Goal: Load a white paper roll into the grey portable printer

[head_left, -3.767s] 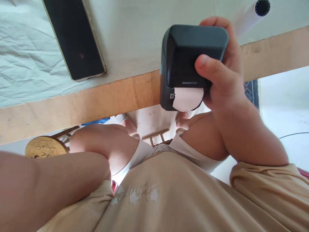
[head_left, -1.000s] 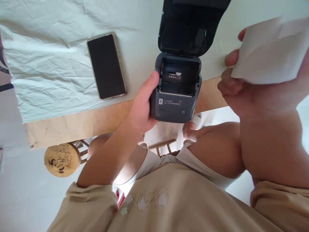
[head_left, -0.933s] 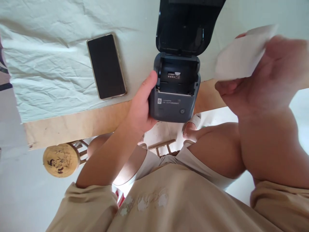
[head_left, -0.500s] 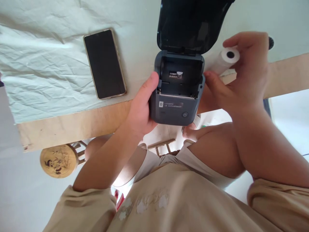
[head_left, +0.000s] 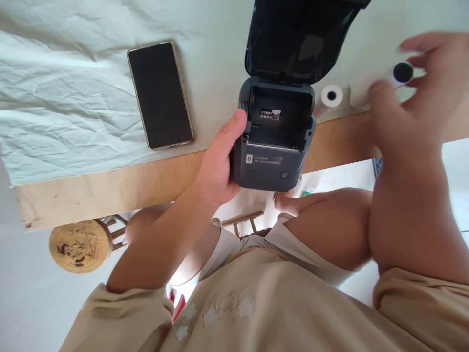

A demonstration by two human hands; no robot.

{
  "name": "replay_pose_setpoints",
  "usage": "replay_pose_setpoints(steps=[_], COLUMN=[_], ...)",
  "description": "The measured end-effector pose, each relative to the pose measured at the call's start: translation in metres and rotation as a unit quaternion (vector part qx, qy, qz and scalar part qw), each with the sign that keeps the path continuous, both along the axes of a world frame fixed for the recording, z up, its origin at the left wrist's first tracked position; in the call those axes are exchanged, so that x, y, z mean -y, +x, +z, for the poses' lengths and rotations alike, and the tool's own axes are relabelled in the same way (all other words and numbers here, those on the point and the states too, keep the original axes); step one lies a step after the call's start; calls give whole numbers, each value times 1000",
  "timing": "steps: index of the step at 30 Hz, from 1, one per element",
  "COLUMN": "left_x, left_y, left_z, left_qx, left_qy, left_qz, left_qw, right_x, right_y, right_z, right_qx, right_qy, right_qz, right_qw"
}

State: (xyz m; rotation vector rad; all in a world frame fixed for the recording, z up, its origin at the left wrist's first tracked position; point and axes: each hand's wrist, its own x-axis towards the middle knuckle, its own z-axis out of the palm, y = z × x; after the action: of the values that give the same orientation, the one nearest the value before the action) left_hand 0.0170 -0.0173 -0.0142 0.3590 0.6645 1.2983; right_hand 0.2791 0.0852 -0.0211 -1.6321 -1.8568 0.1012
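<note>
My left hand (head_left: 216, 166) grips a dark grey portable label printer (head_left: 271, 168) by its left side, thumb along the edge. The printer's lid (head_left: 293, 44) stands raised, and its paper bay (head_left: 269, 129) shows a small label and no roll inside. My right hand (head_left: 421, 93), blurred, has its thumb and fingers apart around a white paper roll (head_left: 361, 94) with a wide dark core. Whether the fingers touch this roll is hard to see. A second white paper roll (head_left: 336, 94), with a narrower core, lies just right of the printer.
A phone (head_left: 161, 95) with a dark screen lies on the pale green cloth (head_left: 66, 98) at left. The table's wooden edge (head_left: 110, 181) runs across in front of me. Below it stand a round wooden stool (head_left: 80, 246) and my legs.
My right hand has let go of the narrow-core paper roll beside the printer and moved right to the wide-core one. The printer stays in my left hand, slightly further right.
</note>
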Motion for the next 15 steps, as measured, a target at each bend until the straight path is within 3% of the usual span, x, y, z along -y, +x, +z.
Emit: replay_pose_setpoints(steps=[3,5,7,9,11,13,14,15], left_x=[-1,-2,-3,-3,-2,-1,0,1], left_y=[3,6,8,9,8,5,4,2], left_z=[3,7,11,12,10,6,4,2], left_qx=[-10,-29,-41,-40,-41,-40,-37,-31], left_qy=[-28,-66,-87,-82,-68,-49,-34,-16], left_qz=[17,35,53,48,43,27,17,2], left_qw=[999,997,994,995,996,998,999,999], right_x=[1,3,3,1,-3,-3,0,6], right_y=[-9,-13,-12,-8,-5,-7,-11,-17], right_z=[0,-2,-2,1,7,15,18,20], right_qx=[31,-2,-102,-266,-432,-517,-521,-492], right_qy=[-102,-81,-37,-46,-127,-202,-193,-161], right_qz=[-75,-55,-7,9,-23,-43,-30,2], right_qw=[991,995,994,963,893,831,831,856])
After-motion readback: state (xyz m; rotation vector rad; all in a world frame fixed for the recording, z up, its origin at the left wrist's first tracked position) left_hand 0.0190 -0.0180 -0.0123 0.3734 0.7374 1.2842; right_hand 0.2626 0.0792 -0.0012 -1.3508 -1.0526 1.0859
